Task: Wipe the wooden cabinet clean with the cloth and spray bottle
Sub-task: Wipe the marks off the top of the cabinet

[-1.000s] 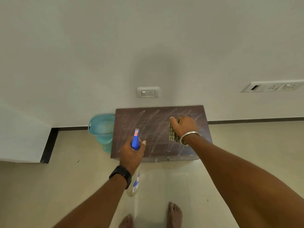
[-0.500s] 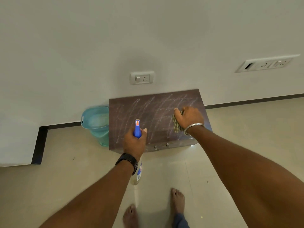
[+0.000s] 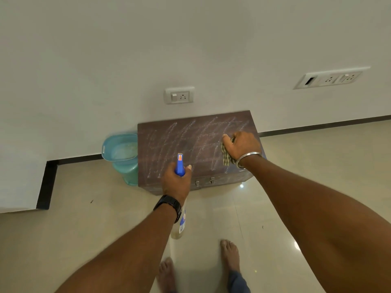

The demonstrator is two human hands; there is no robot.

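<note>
Dark brown wood, streaked all over with whitish smears, makes up the top of the low wooden cabinet (image 3: 190, 142), which stands against the wall with its long side running left to right along the skirting. The right hand (image 3: 242, 148) lies on the cabinet top near its right end, fingers curled over a checked cloth (image 3: 226, 156) that it presses flat against the wood; a fold of the cloth sticks out from under the palm on the thumb side and toward the wrist, where a metal bangle (image 3: 248, 159) sits. The left hand (image 3: 176, 183) grips the spray bottle (image 3: 179, 166) by the neck, just over the cabinet's front edge. The bottle's long axis runs away from the person: its blue head pokes out beyond the knuckles and points toward the wall across the cabinet top, while the pale body trails back under the wrist and the black watch (image 3: 169, 205). To the left of this hand, touching the cabinet's side, stands a teal bucket (image 3: 110, 146). Two small metal latches (image 3: 204, 181) show on the cabinet front just right of the left hand.
</note>
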